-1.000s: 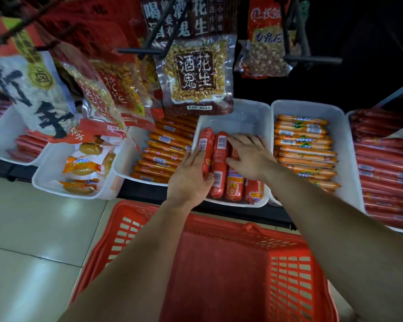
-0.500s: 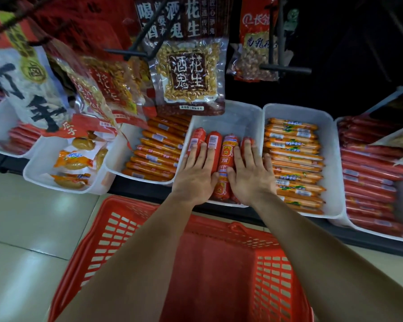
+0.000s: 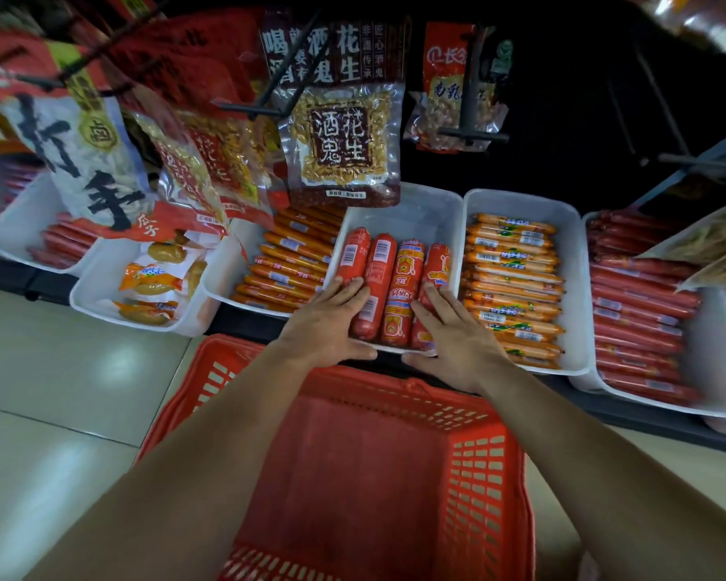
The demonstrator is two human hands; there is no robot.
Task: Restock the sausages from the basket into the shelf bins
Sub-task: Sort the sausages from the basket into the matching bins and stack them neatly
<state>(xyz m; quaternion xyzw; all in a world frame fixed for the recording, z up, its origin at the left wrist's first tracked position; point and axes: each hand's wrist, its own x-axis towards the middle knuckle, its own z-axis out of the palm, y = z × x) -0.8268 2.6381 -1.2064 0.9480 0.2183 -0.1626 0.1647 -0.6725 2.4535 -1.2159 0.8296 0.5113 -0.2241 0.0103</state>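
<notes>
Several thick red sausages (image 3: 407,270) lie side by side in a white shelf bin (image 3: 436,211), filling its front half. My left hand (image 3: 332,325) rests at the bin's front left, fingers spread on the leftmost sausage and thumb along the front rim. My right hand (image 3: 453,337) rests at the front right, fingers on the rightmost sausage and thumb at the rim. Neither hand is closed around a sausage. Below my forearms stands the red plastic basket (image 3: 491,475); the part of its inside that shows holds nothing.
Bins of thin orange sausages (image 3: 294,262) (image 3: 512,278) flank the middle bin. A bin of dark red sausages (image 3: 638,320) stands far right, and one of yellow snack packs (image 3: 156,278) on the left. Peanut bags (image 3: 344,136) hang on metal hooks (image 3: 470,136) overhead. Tiled floor (image 3: 59,371) lies left.
Both hands slid back from the middle of the sausages to the bin's front edge. The sausages now lie in a straighter row.
</notes>
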